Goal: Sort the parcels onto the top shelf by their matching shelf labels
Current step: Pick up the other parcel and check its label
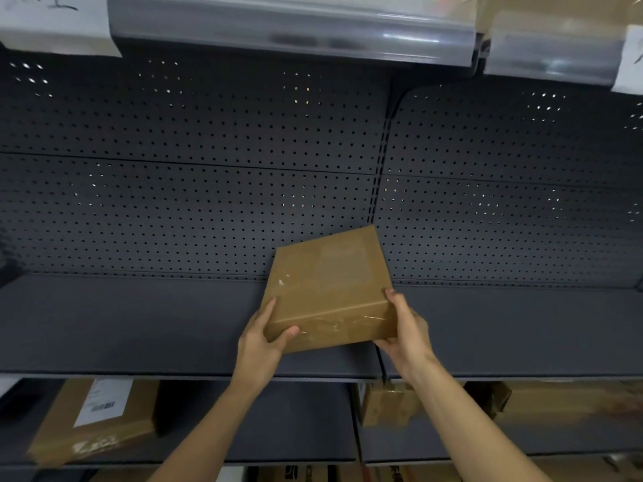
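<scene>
A brown cardboard parcel (pixel 328 285), sealed with clear tape, is held tilted over the dark grey shelf (pixel 139 325). My left hand (pixel 262 337) grips its near left corner, thumb on the front face. My right hand (pixel 405 325) holds its near right corner. The parcel hovers near the seam between two shelf sections. Above runs the top shelf's clear label strip (pixel 292 33), with a white paper label (pixel 59 22) at the upper left and another white label (pixel 629 60) at the far right; their writing is unreadable.
A perforated dark back panel (pixel 195 189) closes the shelf behind. On the shelf below lie a large box with a white shipping label (pixel 94 419), a small taped box (pixel 386 405) and a wide brown box (pixel 563 401).
</scene>
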A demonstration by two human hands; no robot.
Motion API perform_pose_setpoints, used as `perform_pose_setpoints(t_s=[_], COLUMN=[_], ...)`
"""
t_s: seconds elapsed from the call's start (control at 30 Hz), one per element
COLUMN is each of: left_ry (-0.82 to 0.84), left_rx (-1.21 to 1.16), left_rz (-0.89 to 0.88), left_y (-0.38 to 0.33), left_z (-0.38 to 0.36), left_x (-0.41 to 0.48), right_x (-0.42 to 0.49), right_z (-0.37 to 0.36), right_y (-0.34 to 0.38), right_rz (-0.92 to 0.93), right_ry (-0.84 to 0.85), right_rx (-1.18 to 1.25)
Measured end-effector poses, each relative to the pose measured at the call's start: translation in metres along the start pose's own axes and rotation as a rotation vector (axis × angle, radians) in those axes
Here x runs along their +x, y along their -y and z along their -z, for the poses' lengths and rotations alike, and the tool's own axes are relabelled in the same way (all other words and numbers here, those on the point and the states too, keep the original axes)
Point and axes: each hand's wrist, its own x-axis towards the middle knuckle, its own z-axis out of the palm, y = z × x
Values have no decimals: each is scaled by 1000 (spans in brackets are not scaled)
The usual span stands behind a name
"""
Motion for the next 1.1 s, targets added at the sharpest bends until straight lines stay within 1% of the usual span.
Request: perform_pose_setpoints(t_s=[0.1,0.13,0.17,0.23,0.27,0.33,0.43,0.53,0.6,0.67,0.73,0.83,0.9,1.0,1.1], left_ry=[35,28,4,-48,-52,-35,-63,-118,-121,-133,-173,-208,-238,-262,-232], left_rx=[141,237,370,686,814,975,1021,994,964,906,724,177,-94,-333,-509], left_rz=[-32,-74,-162,-414,-508,-603,-645,-664,-651,-597,-492,-246,-139,-35,51], left_y=[1,1,-1,-7,-12,-23,-35,-37,-39,-41,-46,-59,-68,-74,-71], left_z=[1,1,1,0,-2,-10,-22,-25,-24,-22,-19,-16,-16,-16,-19], left_x=[-1,-2,-3,-6,-7,-9,-14,-16,-18,-20,-23,-29,-32,-35,-38], right_x=[-9,-11,-13,-18,-20,-24,-33,-40,-41,-41,-41,-41,-40,-41,-42], right_z=[-1,-1,-1,-3,-4,-7,-11,-11,-8,-5,-1,5,9,9,7], right_y=[4,5,8,11,12,13,13,14,16,17,16,8,-1,-13,-29], right_rz=[37,55,71,74,77,72,66,79,69,51,38,-3,-46,-124,-221], right_ry=[3,4,4,8,14,29,62,94,132,163,160,122,109,101,171], right_rx=[25,32,33,36,26,7,-21,-33,-38,-24,1,3,-54,-116,-168])
